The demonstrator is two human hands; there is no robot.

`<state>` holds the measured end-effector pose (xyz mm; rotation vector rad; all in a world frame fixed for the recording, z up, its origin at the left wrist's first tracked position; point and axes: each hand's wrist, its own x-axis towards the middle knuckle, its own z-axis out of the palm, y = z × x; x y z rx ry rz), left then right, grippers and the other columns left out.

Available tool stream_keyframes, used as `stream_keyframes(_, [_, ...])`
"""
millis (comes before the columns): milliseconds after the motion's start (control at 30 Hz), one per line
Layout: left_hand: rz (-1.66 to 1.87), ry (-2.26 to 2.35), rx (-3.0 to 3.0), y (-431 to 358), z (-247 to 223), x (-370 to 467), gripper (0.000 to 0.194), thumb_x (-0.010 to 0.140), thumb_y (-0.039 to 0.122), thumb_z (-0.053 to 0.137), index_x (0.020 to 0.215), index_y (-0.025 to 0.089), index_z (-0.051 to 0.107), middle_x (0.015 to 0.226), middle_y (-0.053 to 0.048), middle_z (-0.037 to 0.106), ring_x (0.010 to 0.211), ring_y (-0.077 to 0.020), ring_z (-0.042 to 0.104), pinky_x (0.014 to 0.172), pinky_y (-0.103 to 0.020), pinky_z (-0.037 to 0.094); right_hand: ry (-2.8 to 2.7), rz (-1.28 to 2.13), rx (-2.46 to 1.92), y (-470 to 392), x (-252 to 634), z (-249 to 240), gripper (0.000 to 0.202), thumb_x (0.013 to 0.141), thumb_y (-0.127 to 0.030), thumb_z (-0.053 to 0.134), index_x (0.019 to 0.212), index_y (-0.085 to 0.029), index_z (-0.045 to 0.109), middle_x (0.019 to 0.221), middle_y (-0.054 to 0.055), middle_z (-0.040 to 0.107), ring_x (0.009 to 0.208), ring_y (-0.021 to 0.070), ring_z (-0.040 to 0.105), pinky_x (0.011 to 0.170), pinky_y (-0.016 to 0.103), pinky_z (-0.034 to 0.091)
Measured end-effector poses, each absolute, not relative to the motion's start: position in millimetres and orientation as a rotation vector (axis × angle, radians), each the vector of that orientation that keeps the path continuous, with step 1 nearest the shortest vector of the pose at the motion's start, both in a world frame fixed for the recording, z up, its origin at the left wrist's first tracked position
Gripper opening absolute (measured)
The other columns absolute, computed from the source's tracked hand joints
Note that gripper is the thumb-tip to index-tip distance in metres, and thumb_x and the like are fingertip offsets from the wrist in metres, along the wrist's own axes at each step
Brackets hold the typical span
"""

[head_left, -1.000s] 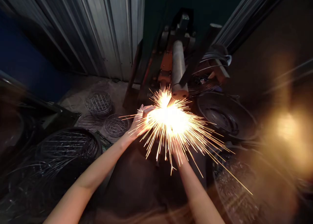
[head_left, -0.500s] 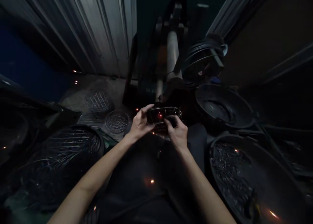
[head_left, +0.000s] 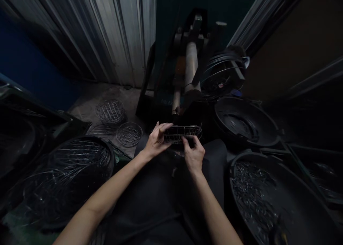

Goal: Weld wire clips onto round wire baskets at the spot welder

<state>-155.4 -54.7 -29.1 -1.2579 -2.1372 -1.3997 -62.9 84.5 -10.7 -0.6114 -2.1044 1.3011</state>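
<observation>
A round wire basket with a low mesh wall is held in front of a dark machine. My left hand grips its left side, thumb below and fingers at the upper rim. At the near side of the basket, my right hand has its thumb and fingers pinched together against the lower wires. Whether a small piece lies between those fingertips is too dark to tell. The basket's underside and the machine's part behind it are lost in shadow.
Left, a dark tub holds wire grids; round wire baskets are stacked on the floor beyond. Right, a large pan contains many small metal pieces, with another black pan behind it. A wire coil stands beside the machine.
The glowing sparks that were scattered around the basket and my lap are gone. Both hands still hold the basket, which sits slightly lower and further right in view.
</observation>
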Motion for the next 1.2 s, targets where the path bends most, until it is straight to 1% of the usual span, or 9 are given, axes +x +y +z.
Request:
stream_keyframes(267, [-1.386, -2.098, -1.252, -56.1, -30.5, -174.3, 0.064, 0.074, 0.022, 0.067, 0.129, 0.025, 0.035, 0.121, -0.007, 0.056, 0.115, -0.0219, 0.054, 0.111, -0.055, 0.025, -2.110, 1.189, -0.523, 85.5, -84.2, -18.2, 0.023, 0.082, -0.041, 0.057, 0.079, -0.019, 0.062, 0.076, 0.001, 0.065, 0.070, 0.0154, 0.059, 0.068, 0.026, 0.045])
stream_keyframes(500, [-1.392, -2.087, -1.228, -54.1, -33.3, -181.6, 0.060, 0.076, 0.022, 0.065, 0.128, 0.025, 0.036, 0.120, -0.008, 0.057, 0.115, -0.0214, 0.055, 0.111, -0.056, 0.025, -2.150, 1.169, -0.465, 88.8, -92.1, -12.9, 0.026, 0.083, -0.044, 0.056, 0.078, -0.019, 0.061, 0.074, 0.002, 0.065, 0.067, 0.0156, 0.059, 0.066, 0.026, 0.045])
stream_keyframes(733, [-1.451, -2.041, -1.226, -52.7, -32.7, -183.0, 0.061, 0.074, 0.020, 0.067, 0.128, 0.024, 0.036, 0.119, -0.008, 0.057, 0.115, -0.0221, 0.054, 0.110, -0.056, 0.024, -2.144, 1.208, -0.472, 90.3, -94.9, -16.9, 0.027, 0.082, -0.044, 0.057, 0.080, -0.018, 0.062, 0.075, 0.002, 0.065, 0.067, 0.0157, 0.059, 0.067, 0.027, 0.046])
stream_keyframes(1033, [-1.417, -2.049, -1.209, -46.3, -30.7, -194.0, 0.064, 0.072, 0.019, 0.067, 0.127, 0.026, 0.034, 0.119, -0.007, 0.057, 0.114, -0.0224, 0.055, 0.110, -0.057, 0.026, -2.067, 1.179, -0.483, 91.8, -107.3, -20.4, 0.027, 0.082, -0.045, 0.057, 0.080, -0.018, 0.062, 0.076, 0.003, 0.065, 0.069, 0.0162, 0.059, 0.069, 0.028, 0.046])
stream_keyframes(1200, [-1.462, -2.057, -1.187, -43.9, -34.2, -199.0, 0.066, 0.071, 0.021, 0.069, 0.127, 0.025, 0.035, 0.119, -0.007, 0.058, 0.113, -0.0226, 0.056, 0.111, -0.056, 0.025, -2.062, 1.207, -0.498, 95.4, -113.1, -23.3, 0.026, 0.082, -0.044, 0.058, 0.082, -0.018, 0.062, 0.078, 0.003, 0.066, 0.071, 0.0169, 0.060, 0.071, 0.029, 0.046])
